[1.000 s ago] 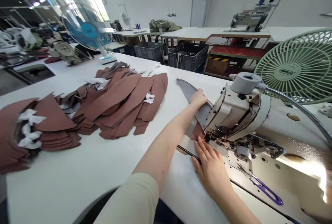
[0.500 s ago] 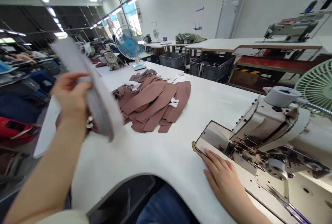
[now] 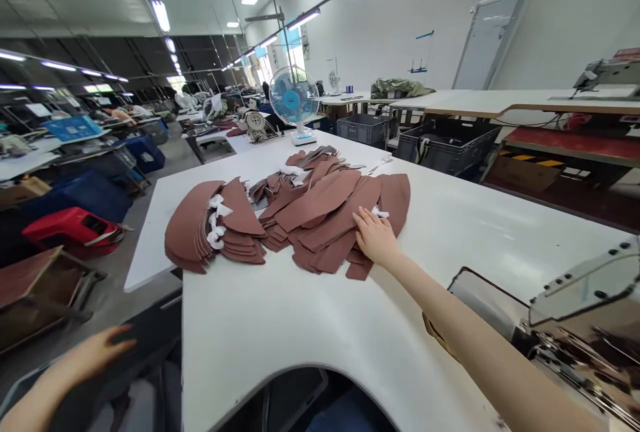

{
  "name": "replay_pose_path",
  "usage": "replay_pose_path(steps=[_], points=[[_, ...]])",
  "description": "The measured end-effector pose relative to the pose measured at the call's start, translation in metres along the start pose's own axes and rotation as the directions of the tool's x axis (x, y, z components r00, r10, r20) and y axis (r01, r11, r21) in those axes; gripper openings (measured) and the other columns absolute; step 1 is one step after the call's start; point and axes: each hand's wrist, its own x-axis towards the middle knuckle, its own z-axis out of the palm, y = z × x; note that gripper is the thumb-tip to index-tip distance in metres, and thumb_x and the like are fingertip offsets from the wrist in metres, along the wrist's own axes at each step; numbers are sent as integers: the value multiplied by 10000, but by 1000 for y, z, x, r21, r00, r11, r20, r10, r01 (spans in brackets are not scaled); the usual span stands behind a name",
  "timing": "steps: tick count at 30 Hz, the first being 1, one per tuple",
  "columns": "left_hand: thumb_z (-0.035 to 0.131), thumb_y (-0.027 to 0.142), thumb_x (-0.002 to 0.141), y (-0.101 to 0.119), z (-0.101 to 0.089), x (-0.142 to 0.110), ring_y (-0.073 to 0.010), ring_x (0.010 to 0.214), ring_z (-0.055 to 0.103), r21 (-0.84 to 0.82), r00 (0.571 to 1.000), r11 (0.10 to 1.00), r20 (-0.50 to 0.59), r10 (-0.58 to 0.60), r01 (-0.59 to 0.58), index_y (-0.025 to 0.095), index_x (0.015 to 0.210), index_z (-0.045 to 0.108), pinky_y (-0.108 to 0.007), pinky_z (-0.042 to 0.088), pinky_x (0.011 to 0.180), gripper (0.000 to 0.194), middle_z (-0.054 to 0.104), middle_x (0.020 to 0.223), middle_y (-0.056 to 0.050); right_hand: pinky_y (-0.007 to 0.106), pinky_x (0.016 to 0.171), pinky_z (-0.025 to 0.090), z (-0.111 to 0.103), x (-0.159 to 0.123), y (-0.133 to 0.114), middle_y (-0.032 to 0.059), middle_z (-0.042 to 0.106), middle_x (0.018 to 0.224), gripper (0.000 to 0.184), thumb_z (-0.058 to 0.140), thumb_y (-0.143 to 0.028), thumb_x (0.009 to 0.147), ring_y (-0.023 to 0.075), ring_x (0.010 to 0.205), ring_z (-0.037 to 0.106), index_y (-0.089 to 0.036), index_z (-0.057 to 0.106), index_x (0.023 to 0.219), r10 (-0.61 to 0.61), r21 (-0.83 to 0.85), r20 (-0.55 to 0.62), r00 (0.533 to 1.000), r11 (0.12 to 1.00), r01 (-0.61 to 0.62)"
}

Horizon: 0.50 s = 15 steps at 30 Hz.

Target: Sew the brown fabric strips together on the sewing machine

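In the head view, the right hand (image 3: 376, 237) is touching the brown fabric pieces (image 3: 327, 209) lying on the counter (image 3: 280, 312), its fingers spreading loosely. The left hand (image 3: 93, 355) is hovering empty, fingers parted, above a dark bin (image 3: 163, 325).

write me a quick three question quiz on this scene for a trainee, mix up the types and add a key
1. Multiple choice: which hand touches the brown pieces? a) left, b) right, c) both
2. True or false: the blue fan stands beyond the brown pieces.
3. Fill in the colour: the ties on the brown pieces are ____.

Key: 1. b, the right hand; 2. true; 3. white
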Motion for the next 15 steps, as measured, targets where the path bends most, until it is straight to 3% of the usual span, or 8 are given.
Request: replay_pose_path(steps=[1,3,5,7,10,14,15], points=[[440,494,584,16,-16,6,-190,604,614,-106,992,991,-103,69,-80,298,731,574,-255,447,590,279,627,571,97,447,994,355,5,9,0,151,395,1461,489,390,-153,888,278,1319,383,-104,453,1370,9,-7,-4,1000,1000,-9],[438,479,675,60,-49,17,-227,664,634,-155,932,976,-351,90,-153,314,828,589,-299,464,620,271,662,648,71,452,963,379,11,20,1,159,457,1417,493,403,-115,865,293,1266,444,-112,475,1352,6,-20,-9,1000,1000,-6],[430,418,773,113,-76,28,-250,778,647,-130,841,927,-479,253,-353,271,996,615,-335,482,680,325,707,869,-9,452,933,398,12,24,1,140,546,1340,450,398,-99,869,295,1165,529,-140,543,1293,-34,-30,-13,999,999,33],[434,356,838,169,-92,44,-251,960,619,-92,787,877,-492,371,-471,233,1051,636,-338,471,803,318,686,1057,-41,450,913,410,5,18,4,98,623,1249,400,370,-106,901,280,1060,586,-181,614,1209,-103,-38,-18,995,994,102],[456,264,893,244,-100,79,-229,1016,592,-67,744,815,-457,488,-576,189,1058,665,-324,452,880,277,658,1153,-56,434,906,415,-15,-13,10,44,676,1163,409,325,-115,935,248,990,614,-230,653,1149,-212,-55,-31,977,976,210],[458,310,956,332,-98,126,-198,1012,593,-63,692,736,-405,598,-674,165,1085,634,-359,474,903,263,636,1140,-67,399,918,396,-38,-99,18,2,632,1248,520,280,-20,888,211,1085,587,-252,609,1217,-294,-117,-99,951,952,282],[483,341,951,353,-96,135,-198,1008,593,-59,684,724,-389,618,-688,160,1090,621,-383,484,901,267,624,1137,-73,382,906,400,-39,-126,20,-15,619,1267,544,287,-11,870,197,1110,576,-270,588,1243,-358,-172,-160,920,928,331]])
